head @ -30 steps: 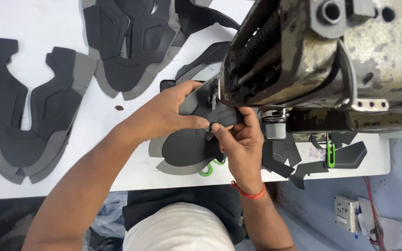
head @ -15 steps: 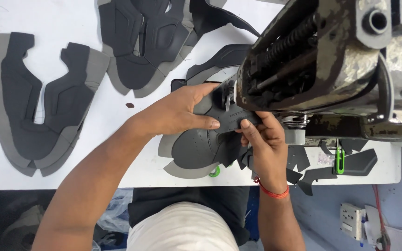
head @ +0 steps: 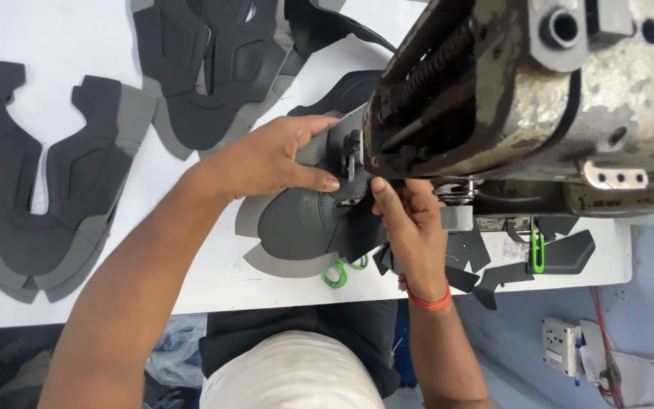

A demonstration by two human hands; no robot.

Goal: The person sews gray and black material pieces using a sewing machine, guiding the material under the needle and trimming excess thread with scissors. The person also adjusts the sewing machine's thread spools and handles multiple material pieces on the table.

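Two bare hands worked at a black and grey shoe upper piece [head: 297, 227] lying on the white table [head: 62, 45] just under the head of a worn, cream-coloured sewing machine [head: 554, 106]. Nearest the body, the right hand [head: 410, 220], with an orange-red band [head: 427, 301] round its wrist, pinched the dark right edge of the piece, thumb up near the presser foot [head: 350, 155], fingers closed on the material. Just below the piece lay green-handled snips [head: 340, 271], partly hidden under its grey rim. To the right of that wrist sat a scatter of small black cut pieces [head: 486, 265] and a green clip [head: 537, 252] near the table's edge.

A little farther off, the left hand [head: 266, 159] lay flat over the top of the piece, thumb and fingers pressing it down against the table rather than closed round it, fingertips close to the presser foot.

Beyond the hands, well apart to the left, rested a stack of black and grey uppers [head: 32, 182]. At the far edge of the table lay a second stack of similar uppers [head: 213, 68], with more black pieces running under the machine.
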